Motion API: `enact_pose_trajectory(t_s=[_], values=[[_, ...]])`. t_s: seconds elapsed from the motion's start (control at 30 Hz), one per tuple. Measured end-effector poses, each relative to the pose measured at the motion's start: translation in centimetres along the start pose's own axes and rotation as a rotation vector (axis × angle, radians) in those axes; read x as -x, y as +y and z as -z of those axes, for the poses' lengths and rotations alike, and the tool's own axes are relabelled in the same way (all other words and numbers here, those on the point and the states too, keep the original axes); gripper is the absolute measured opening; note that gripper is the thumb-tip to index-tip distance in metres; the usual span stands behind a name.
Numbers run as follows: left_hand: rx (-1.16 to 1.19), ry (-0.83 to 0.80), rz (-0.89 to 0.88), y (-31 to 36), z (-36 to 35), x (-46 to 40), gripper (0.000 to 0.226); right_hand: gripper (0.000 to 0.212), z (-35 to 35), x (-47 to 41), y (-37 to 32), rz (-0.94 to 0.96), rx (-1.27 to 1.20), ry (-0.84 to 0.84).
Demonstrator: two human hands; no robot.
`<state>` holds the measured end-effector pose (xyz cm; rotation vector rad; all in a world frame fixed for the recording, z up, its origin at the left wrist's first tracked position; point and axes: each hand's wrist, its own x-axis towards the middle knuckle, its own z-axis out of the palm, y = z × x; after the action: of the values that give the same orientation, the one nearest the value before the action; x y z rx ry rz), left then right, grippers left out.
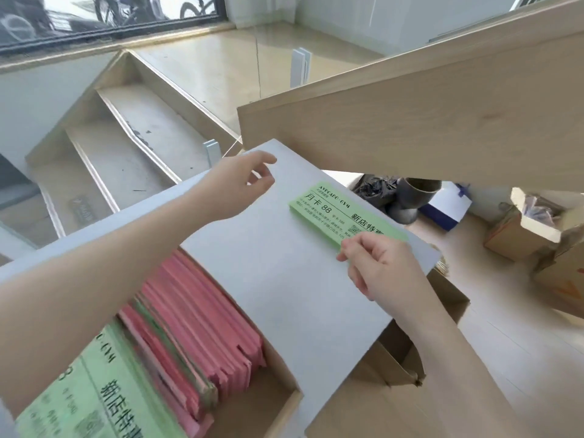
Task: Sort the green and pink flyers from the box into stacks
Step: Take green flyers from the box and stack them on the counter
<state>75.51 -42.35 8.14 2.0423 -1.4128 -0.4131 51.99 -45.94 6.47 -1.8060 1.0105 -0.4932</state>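
From the head view we see our right hand with fingers curled on the green flyer stack atop the grey tabletop; our left hand hovers loosely open; pink flyers fill the cardboard box below.

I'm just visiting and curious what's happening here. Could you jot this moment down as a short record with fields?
Sorted so far: one stack of green paper flyers on the grey board
Right hand: fingers on that stack's near end
Left hand: loosely curled, holding nothing
Cardboard box: pink paper flyers standing on edge, a few green among them
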Motion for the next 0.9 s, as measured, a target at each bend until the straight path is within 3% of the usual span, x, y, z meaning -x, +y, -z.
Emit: enact_pose_trajectory(t_s=[0.13,0.23,0.33,0.4,0.53,0.7,0.9], values=[[-0.221,0.165,-0.04,-3.5,6.7,8.3,0.013,0.022,-4.3,5.7,-6.3,0.227,-0.039,-0.252],[-0.275,0.035,0.033,-6.7,9.3,14.4,0.005,0.019,-9.2,10.0,-8.2,0.273,0.041,-0.369],[-0.371,-0.123,0.058,-9.8,10.0,19.0,0.016,0.016,-14.5,13.1,-7.7,0.236,0.291,-0.42],[-0.485,-0.227,0.087,-11.6,9.6,21.1,0.031,0.022,-17.6,14.5,-6.8,0.195,0.496,-0.396],[-0.528,-0.333,0.243,-13.9,8.4,23.0,0.067,0.038,-21.5,16.7,-5.3,0.113,0.72,-0.144],[-0.585,-0.259,0.239,-14.1,8.3,23.2,0.067,0.053,-22.3,17.3,-4.7,-0.078,0.728,-0.07],[-0.405,-0.094,0.274,-14.3,8.6,23.5,0.06,0.057,-22.4,17.3,-5.4,-0.153,0.622,-0.034]])
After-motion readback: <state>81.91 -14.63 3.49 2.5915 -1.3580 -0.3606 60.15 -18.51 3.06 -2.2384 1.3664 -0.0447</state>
